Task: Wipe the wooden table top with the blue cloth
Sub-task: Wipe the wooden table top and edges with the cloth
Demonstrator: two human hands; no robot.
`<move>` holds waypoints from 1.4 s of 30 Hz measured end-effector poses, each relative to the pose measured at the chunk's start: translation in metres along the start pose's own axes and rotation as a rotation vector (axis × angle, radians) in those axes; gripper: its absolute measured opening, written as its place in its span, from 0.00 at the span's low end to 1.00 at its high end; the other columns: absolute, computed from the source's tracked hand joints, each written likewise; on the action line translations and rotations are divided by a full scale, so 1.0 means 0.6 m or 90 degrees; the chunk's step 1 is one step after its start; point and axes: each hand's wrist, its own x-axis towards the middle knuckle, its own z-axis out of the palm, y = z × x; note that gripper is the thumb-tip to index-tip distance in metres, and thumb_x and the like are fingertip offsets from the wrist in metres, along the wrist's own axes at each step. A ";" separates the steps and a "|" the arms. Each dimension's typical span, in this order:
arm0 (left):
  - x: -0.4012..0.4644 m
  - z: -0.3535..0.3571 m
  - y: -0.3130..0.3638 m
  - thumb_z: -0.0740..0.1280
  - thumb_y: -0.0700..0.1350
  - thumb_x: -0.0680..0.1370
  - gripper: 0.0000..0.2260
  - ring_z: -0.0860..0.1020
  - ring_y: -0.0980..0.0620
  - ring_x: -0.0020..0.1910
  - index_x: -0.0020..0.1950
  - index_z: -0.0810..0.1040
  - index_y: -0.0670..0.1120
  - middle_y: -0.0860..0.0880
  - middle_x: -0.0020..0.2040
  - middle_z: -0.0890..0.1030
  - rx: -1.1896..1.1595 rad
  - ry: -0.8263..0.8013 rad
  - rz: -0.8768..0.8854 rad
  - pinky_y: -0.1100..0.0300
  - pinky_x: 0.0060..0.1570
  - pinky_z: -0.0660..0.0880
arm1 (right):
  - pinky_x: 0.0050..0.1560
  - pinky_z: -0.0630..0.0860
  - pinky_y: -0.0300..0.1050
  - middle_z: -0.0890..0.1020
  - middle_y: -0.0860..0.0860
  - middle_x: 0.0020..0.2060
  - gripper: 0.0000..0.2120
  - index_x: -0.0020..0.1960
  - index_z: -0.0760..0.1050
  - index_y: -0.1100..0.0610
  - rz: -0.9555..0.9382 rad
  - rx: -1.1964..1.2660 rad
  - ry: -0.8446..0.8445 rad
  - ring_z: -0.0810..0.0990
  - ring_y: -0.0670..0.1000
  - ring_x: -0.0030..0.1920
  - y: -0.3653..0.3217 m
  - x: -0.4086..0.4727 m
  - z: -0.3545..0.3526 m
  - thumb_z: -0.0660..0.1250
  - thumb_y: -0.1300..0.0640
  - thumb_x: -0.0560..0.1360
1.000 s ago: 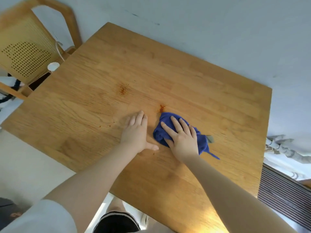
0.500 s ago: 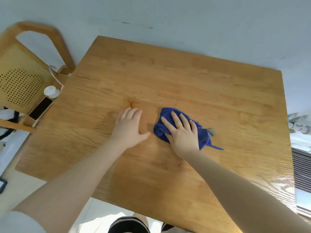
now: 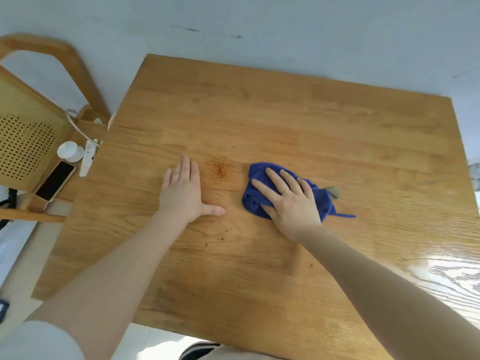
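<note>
The blue cloth [image 3: 259, 201] lies bunched near the middle of the wooden table top [image 3: 285, 120]. My right hand [image 3: 288, 201] presses flat on it with spread, straight fingers. My left hand [image 3: 183, 193] rests flat on the bare wood to the left of the cloth, thumb pointing right. Between the two hands, a little farther back, is a reddish-brown stain [image 3: 221, 168]. A few small red specks [image 3: 222, 238] dot the wood nearer to me.
A wooden chair [image 3: 28, 141] with a perforated back stands at the table's left edge. On its seat lie a dark phone [image 3: 55, 181], a white round lid [image 3: 68, 149] and a white strip. A grey wall runs behind the table. Glare brightens the table's front right corner.
The cloth and my right hand have slid right, uncovering the stain. My left hand has shifted left, away from the cloth. The camera has tilted, showing more of the chair.
</note>
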 end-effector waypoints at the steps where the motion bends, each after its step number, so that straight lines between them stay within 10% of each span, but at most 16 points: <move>1: 0.004 0.001 -0.003 0.64 0.75 0.59 0.61 0.42 0.46 0.76 0.76 0.39 0.41 0.42 0.77 0.39 -0.001 0.000 0.011 0.52 0.74 0.42 | 0.70 0.55 0.57 0.61 0.49 0.74 0.25 0.72 0.57 0.39 -0.012 -0.012 -0.009 0.59 0.56 0.73 0.014 0.017 -0.007 0.44 0.40 0.75; 8: 0.008 0.009 -0.010 0.66 0.74 0.58 0.62 0.43 0.46 0.76 0.76 0.39 0.41 0.42 0.77 0.39 -0.053 0.016 0.031 0.53 0.74 0.43 | 0.73 0.47 0.58 0.54 0.49 0.76 0.22 0.73 0.52 0.38 0.217 0.024 0.053 0.51 0.56 0.75 0.052 0.152 -0.032 0.49 0.42 0.79; 18: 0.004 0.004 -0.010 0.67 0.73 0.60 0.61 0.42 0.45 0.76 0.76 0.40 0.40 0.41 0.77 0.39 -0.076 0.011 0.038 0.52 0.75 0.43 | 0.71 0.50 0.56 0.56 0.48 0.75 0.24 0.73 0.53 0.38 0.027 0.007 -0.017 0.54 0.56 0.74 -0.019 0.054 -0.011 0.50 0.41 0.78; 27: 0.012 0.006 -0.006 0.66 0.73 0.59 0.61 0.42 0.44 0.76 0.76 0.40 0.39 0.40 0.77 0.39 -0.051 0.005 0.039 0.52 0.74 0.42 | 0.72 0.48 0.57 0.54 0.49 0.76 0.23 0.73 0.52 0.39 0.177 0.006 0.037 0.51 0.55 0.75 0.036 0.164 -0.032 0.50 0.43 0.79; 36: 0.007 0.004 -0.006 0.68 0.71 0.61 0.60 0.42 0.45 0.76 0.76 0.40 0.40 0.42 0.77 0.39 -0.078 0.006 0.028 0.51 0.75 0.44 | 0.70 0.54 0.58 0.62 0.49 0.73 0.25 0.71 0.59 0.40 -0.091 0.002 -0.002 0.60 0.56 0.73 -0.017 0.057 -0.004 0.46 0.40 0.75; 42: 0.011 0.005 -0.004 0.68 0.72 0.59 0.62 0.42 0.46 0.76 0.76 0.39 0.40 0.42 0.77 0.39 -0.068 0.000 0.021 0.52 0.75 0.45 | 0.71 0.49 0.57 0.56 0.49 0.75 0.22 0.73 0.54 0.40 0.058 0.003 0.042 0.52 0.55 0.75 -0.002 0.186 -0.027 0.50 0.44 0.79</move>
